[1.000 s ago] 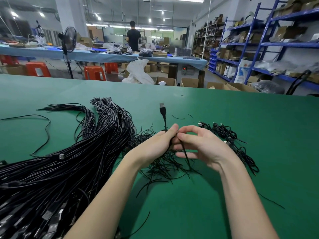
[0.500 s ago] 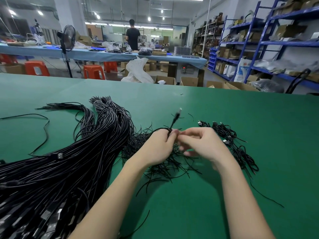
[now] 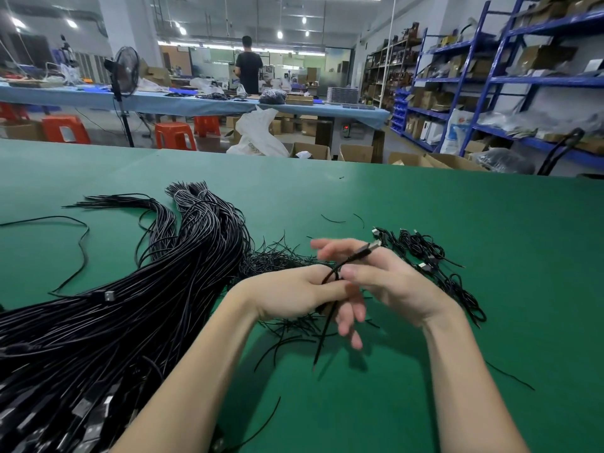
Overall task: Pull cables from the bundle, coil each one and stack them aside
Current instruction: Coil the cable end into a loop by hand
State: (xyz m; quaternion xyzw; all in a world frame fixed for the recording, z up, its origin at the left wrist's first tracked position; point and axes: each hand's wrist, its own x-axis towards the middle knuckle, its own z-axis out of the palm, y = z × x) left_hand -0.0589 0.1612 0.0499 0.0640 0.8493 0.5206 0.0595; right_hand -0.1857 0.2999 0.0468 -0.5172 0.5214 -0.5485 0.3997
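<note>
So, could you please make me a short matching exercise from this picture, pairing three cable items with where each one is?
Things:
1. big cable bundle
2. pile of coiled cables
3. single cable

Places:
A. held between the left hand and right hand
B. on the green table, right of the hands
C. on the table, left of the hands

Pairs: 1-C, 2-B, 3-A

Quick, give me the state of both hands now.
Left hand: grips the black USB cable.
Right hand: pinches the same cable, other fingers spread.
</note>
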